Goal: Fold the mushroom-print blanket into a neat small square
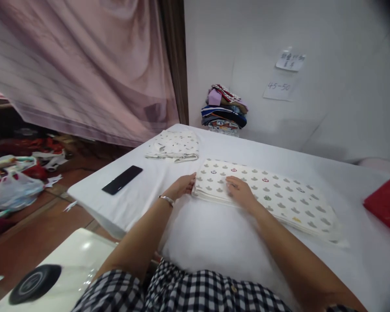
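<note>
A long folded white cloth (279,195) with grey, red and green prints lies flat on the white table. My left hand (183,184) is at its left end, its fingers closed around the folded edge. My right hand (241,192) rests on top of the cloth, right of the left end, palm down with the fingers lying flat. Behind my left hand lies a second folded white cloth (177,145) with small prints.
A black phone (122,180) lies on the white table (100,203) at left. Folded clothes (224,110) are stacked by the wall. A red object (386,203) is at the right edge. A pink curtain (117,65) hangs at left, above bags (16,190) on the floor.
</note>
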A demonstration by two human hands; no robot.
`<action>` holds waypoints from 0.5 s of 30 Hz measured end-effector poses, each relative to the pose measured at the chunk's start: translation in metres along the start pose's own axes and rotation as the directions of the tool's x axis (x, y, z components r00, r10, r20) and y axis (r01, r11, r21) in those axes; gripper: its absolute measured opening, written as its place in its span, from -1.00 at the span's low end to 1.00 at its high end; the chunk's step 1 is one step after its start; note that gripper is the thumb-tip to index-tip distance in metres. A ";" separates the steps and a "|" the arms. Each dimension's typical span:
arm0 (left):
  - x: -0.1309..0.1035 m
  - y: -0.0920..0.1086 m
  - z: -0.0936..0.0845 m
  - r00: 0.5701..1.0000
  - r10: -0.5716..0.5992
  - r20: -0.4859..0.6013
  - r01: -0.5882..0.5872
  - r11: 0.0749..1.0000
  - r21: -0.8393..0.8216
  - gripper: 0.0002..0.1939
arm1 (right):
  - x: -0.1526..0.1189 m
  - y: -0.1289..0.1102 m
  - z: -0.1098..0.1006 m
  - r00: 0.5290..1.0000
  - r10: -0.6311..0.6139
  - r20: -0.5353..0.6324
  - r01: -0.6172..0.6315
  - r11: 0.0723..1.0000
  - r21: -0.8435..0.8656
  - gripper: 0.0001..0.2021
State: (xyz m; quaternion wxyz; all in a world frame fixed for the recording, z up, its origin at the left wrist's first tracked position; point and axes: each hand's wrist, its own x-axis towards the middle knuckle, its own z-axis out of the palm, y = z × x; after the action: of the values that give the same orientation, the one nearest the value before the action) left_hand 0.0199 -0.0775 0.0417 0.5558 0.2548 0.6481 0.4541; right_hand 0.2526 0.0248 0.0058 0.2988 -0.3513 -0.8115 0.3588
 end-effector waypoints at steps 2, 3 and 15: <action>-0.007 -0.007 -0.004 0.999 0.041 0.016 -0.040 0.997 -0.067 -0.63 | -0.001 -0.017 0.012 0.998 -0.043 0.039 0.042 0.999 0.033 -0.75; -0.010 -0.010 -0.005 0.998 0.062 0.013 -0.061 0.993 -0.099 -0.65 | -0.001 -0.025 0.019 0.996 -0.070 0.061 0.068 0.997 0.029 -0.77; -0.017 -0.049 -0.007 0.954 0.286 -0.088 -0.283 0.958 0.042 -0.68 | 0.003 -0.057 0.073 0.940 -0.295 0.171 0.330 0.914 -0.237 -0.89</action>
State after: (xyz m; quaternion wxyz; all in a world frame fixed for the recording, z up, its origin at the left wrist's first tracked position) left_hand 0.0261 -0.1165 0.0071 0.4501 0.3318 0.6364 0.5313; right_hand 0.1766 -0.0279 0.0110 0.2490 -0.2288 -0.9155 0.2182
